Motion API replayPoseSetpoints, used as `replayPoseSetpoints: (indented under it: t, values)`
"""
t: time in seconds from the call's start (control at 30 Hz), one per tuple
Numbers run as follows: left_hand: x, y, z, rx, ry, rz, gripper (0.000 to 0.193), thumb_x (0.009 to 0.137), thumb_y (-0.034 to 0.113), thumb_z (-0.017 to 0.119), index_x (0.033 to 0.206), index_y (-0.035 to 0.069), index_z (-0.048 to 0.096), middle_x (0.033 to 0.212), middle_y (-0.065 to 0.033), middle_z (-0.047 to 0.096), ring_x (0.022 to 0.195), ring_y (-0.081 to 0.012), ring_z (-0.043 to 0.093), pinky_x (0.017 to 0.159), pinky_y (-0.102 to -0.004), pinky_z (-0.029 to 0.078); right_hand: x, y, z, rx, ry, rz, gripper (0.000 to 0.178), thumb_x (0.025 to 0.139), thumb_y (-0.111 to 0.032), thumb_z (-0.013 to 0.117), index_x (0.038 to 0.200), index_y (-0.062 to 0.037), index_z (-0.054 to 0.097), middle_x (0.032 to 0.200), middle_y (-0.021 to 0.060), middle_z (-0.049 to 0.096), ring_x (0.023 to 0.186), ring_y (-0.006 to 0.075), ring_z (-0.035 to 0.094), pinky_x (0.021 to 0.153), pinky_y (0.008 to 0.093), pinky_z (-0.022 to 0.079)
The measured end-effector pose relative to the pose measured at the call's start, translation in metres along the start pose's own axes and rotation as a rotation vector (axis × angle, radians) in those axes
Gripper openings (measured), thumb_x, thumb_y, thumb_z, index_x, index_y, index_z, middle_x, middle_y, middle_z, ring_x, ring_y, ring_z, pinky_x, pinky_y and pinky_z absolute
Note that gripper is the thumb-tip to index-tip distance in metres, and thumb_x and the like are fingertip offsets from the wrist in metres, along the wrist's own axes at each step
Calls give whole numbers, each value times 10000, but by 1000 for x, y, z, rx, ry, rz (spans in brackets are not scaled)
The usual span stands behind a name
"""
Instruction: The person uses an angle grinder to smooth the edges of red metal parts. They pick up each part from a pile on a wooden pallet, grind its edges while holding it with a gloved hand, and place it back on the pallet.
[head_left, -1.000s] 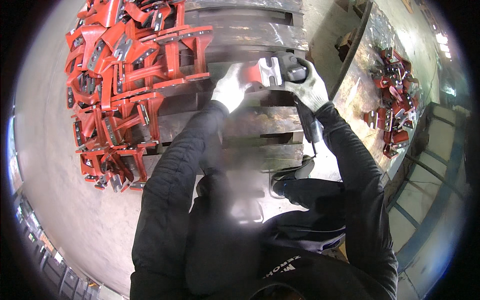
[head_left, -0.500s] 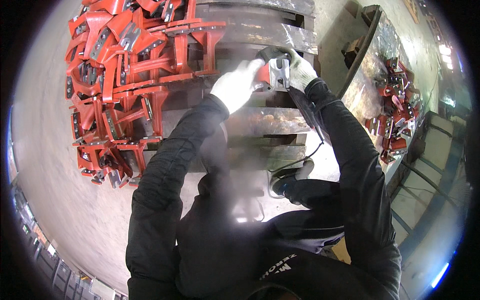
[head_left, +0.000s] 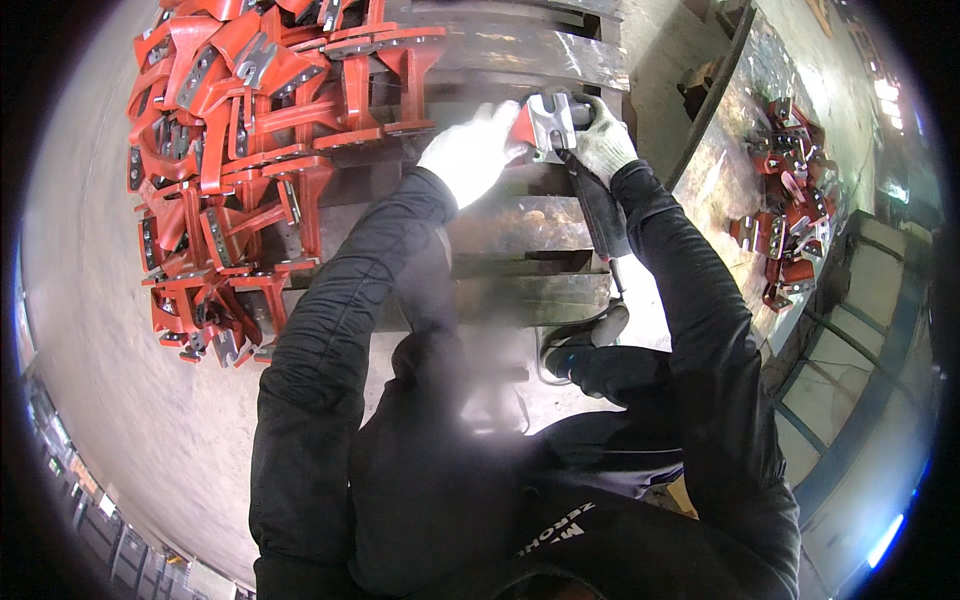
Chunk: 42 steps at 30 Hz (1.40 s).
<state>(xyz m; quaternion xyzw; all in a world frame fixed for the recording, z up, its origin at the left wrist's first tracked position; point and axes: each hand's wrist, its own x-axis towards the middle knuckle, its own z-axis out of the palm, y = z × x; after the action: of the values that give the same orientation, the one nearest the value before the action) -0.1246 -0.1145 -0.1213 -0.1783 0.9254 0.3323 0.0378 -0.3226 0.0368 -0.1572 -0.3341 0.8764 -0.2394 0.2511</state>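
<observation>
A red bracket [head_left: 548,124] with a bare, slotted metal face is held up over the dark pallet boards. My left hand [head_left: 472,154], in a white glove, is closed on the bracket's red side. On the other side, my gloved right hand [head_left: 607,145] grips a black corded power tool [head_left: 598,212] that looks like an angle grinder. Its body slants down toward my forearm, with the cord at the lower end. The tool's head sits close against the bracket; the bracket and fingers hide where they meet.
A big heap of red brackets [head_left: 255,130] covers the pallet's left part. At the right, more brackets [head_left: 785,215] lie on a worn metal plate [head_left: 735,150] with a raised edge. Dark pallet boards [head_left: 530,225] stretch under my hands. My shoe [head_left: 590,335] rests on the floor below.
The bracket has tilted and risen slightly in my left hand. The power tool has turned, so its body now shows more fully below my right hand.
</observation>
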Motion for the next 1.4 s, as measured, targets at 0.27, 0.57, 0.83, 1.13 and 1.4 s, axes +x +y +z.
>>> replayPoseSetpoints:
  t: [0.27,0.57,0.83,1.13,1.4]
  values:
    - [-1,10,8,-6,68,-15,408,1036,387,495,1264,50,453,1237,-264,583,1041,-463,645,870,-515,544,-46,29,15,591,-100,221,845,767,-267,859,1438,12,426,1177,193,657,1083,251,660,932,332,543]
    - [9,11,11,23,68,2,471,1029,399,506,1345,57,439,1161,-266,629,992,-436,677,833,-507,559,-94,132,62,686,-15,202,774,711,-204,908,1331,-16,484,1006,113,668,790,186,672,685,319,579]
    - [18,20,5,143,63,54,481,1023,375,503,1384,66,433,1150,-269,626,988,-434,674,849,-499,553,-130,11,37,303,134,82,895,703,-273,891,1467,-96,459,1193,193,697,1058,305,706,927,376,559]
    - [19,15,8,153,115,92,439,1024,374,520,1296,39,437,1146,-285,624,962,-462,675,822,-502,576,-119,18,39,197,117,74,920,681,-321,898,1473,-159,458,1190,196,707,1073,343,709,918,411,567]
    - [21,19,5,150,77,64,472,1024,369,515,1354,43,425,1176,-291,614,990,-469,668,852,-504,568,-109,31,17,139,282,52,876,687,-304,887,1447,-142,482,1220,204,695,1070,335,712,942,392,556]
